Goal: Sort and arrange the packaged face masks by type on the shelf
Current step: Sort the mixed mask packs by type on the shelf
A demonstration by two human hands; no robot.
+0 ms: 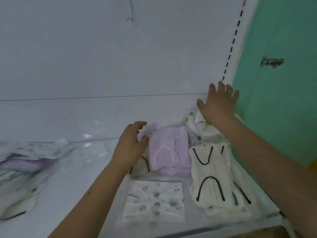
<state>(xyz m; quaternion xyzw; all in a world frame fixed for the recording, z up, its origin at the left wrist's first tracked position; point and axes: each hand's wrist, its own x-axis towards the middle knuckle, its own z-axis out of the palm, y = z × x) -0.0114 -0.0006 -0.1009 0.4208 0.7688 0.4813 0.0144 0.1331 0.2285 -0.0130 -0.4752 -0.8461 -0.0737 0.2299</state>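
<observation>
On the white shelf [77,186] lie several clear packs of face masks. A pink pack [169,150] sits mid-right. To its right is a white pack with black ear loops [211,176]. In front lies a patterned white pack [155,201]. A yellowish-white pack [194,127] lies in the back right corner. My left hand [131,145] hovers with loosely curled fingers just left of the pink pack, holding nothing, and partly hides a grey mask with black loops [139,167]. My right hand [217,103] is spread flat above the corner pack, fingers straight.
A heap of more mask packs, purple and patterned [25,167], lies blurred at the shelf's left. The white back panel [103,57] rises behind. A slotted upright [233,42] and a green door with a metal latch [271,62] stand at right.
</observation>
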